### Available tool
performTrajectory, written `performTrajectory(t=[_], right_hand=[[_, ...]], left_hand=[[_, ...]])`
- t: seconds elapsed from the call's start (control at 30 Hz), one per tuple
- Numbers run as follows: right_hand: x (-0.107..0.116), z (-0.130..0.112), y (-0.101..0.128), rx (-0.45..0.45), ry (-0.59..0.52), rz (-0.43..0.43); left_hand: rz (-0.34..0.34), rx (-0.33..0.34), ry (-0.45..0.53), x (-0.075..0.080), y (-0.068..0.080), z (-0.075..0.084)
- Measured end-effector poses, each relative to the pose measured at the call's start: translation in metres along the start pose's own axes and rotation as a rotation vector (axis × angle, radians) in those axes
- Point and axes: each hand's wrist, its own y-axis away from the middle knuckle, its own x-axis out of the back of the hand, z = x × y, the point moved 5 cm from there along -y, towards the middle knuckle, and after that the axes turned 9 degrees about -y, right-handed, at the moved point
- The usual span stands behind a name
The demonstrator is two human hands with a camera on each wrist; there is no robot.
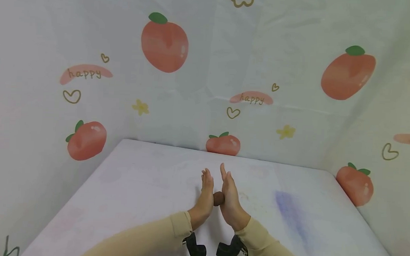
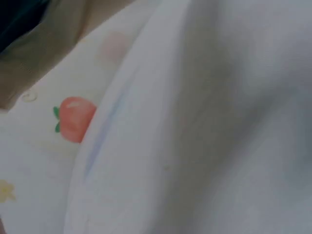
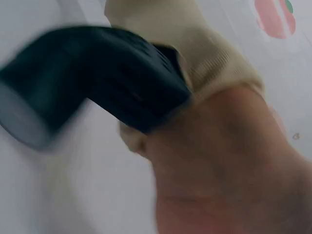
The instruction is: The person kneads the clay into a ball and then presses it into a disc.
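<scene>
Beige sleeves (image 1: 130,241) and black wrist cameras (image 1: 229,249) are noted nearest, above a white table (image 1: 149,178). It is marked by a blue-violet smear (image 1: 291,214) toward the right edge; its far edge is backed by fruit-printed cloth (image 1: 199,105). Midway between the side edges, a brown ball (image 1: 218,199) is held between left hand (image 1: 204,204) and right hand (image 1: 230,202), palms facing, fingers extended and unclenched.

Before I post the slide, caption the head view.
Brown lump between the facing palms of a left hand and right hand, fingers extended, over a pale tabletop.
</scene>
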Motion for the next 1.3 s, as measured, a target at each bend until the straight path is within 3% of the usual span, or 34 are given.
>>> performTrajectory(t=[0.1,0.2,0.4,0.8,0.97,1.13,1.3], right_hand=[[0.004,-0.001,-0.005,0.002,0.022,0.045],[0.007,0.0,-0.011,0.001,0.049,0.062],[0.016,0.002,-0.019,0.03,0.07,0.109],[0.025,0.002,-0.029,0.065,0.058,0.208],[0.023,0.008,-0.02,0.033,0.028,0.254],[0.007,0.011,-0.003,0.069,0.063,0.195],[0.001,0.012,0.012,0.06,0.014,0.157]], left_hand=[[-0.061,-0.046,-0.04,-0.008,0.008,0.002],[-0.095,-0.047,-0.006,-0.011,0.013,0.004],[-0.121,-0.032,0.111,-0.012,0.021,0.016],[-0.138,-0.069,0.174,-0.016,0.029,0.025],[-0.105,-0.012,0.158,-0.015,0.02,0.021],[-0.05,0.097,0.194,-0.011,0.002,0.012],[-0.029,0.101,0.182,-0.003,-0.013,0.01]])
